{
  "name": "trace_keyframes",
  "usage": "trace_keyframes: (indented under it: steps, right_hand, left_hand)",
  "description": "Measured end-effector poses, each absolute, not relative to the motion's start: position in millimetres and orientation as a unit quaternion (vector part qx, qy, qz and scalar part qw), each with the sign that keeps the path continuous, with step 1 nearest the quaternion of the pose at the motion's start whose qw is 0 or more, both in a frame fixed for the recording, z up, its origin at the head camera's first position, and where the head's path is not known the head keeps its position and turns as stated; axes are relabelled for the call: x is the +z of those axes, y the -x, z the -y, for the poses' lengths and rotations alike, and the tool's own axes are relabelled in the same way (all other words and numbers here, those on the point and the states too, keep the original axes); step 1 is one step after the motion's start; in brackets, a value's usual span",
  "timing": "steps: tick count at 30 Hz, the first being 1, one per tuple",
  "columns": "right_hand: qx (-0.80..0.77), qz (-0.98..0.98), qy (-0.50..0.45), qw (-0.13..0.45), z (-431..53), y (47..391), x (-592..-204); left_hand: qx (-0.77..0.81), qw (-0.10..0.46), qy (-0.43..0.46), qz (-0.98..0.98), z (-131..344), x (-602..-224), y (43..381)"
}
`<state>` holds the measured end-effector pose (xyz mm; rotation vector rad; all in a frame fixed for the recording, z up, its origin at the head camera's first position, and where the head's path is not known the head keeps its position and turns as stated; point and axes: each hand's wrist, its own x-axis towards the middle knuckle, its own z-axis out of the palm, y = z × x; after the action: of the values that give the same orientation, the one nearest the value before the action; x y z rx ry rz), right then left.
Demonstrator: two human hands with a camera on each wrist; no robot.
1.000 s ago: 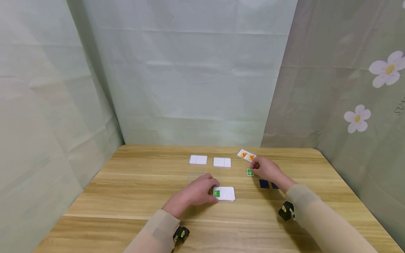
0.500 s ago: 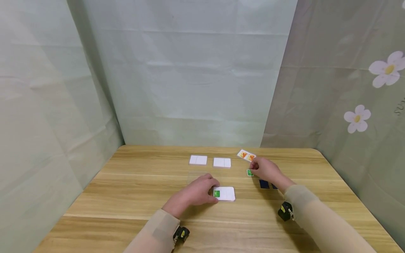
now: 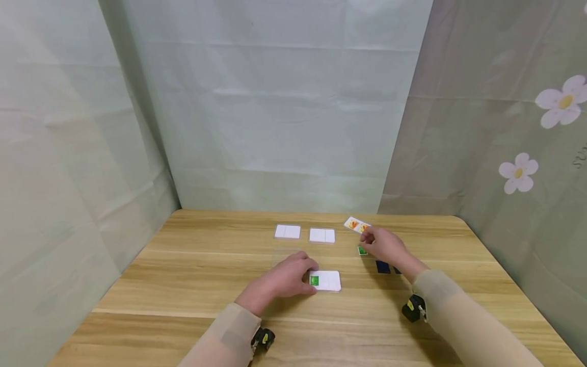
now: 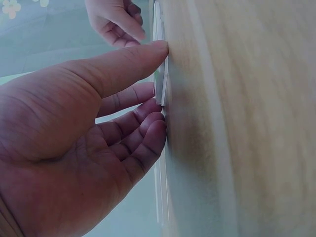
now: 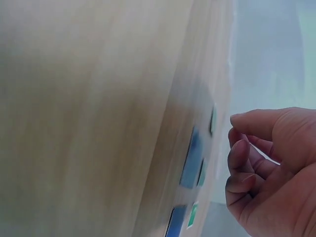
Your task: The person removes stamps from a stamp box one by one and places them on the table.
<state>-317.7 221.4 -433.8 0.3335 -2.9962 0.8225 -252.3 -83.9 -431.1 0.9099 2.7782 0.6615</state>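
My left hand [image 3: 288, 278] holds a white card [image 3: 329, 281] by its left end, thumb on the near edge and fingers on the far edge. A small green square [image 3: 314, 281] sits on that end of the card. My right hand [image 3: 387, 247] hovers over another green square tile [image 3: 362, 251], partly hidden by the fingertips in the head view. In the right wrist view, the thumb and loosely curled fingers of the right hand [image 5: 276, 168] show nothing between them. Dark blue square tiles [image 3: 382, 267] lie under the right wrist, one mostly covered.
Two white divided cards [image 3: 287, 232] lie farther back on the wooden table [image 3: 183, 285]. A card with two orange pictures [image 3: 353, 224] lies angled behind the right hand. Something flat and transparent [image 3: 281, 255] lies beyond the left hand. Curtains [image 3: 279, 117] surround the table.
My right fingertips have lifted slightly off the green tile, toward the orange-pictured card. The left hand and its white card stay where they were.
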Motion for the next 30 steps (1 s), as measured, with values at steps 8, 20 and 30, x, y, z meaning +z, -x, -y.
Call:
trace_keyframes:
  steps: [8, 20, 30]
  right_hand:
    - [0.301, 0.945, -0.131, 0.013, -207.3, 302.1, -427.3]
    - [0.326, 0.932, -0.159, -0.013, -178.6, 284.2, -433.0]
    - [0.361, 0.916, -0.166, -0.048, -157.7, 274.1, -436.6]
  left_hand:
    - [0.217, 0.07, -0.303, -0.925, 83.2, -433.4, 254.8]
    - [0.205, 0.065, -0.299, -0.93, 84.4, -434.2, 256.9]
    - [0.205, 0.058, -0.298, -0.93, 87.1, -434.0, 257.1]
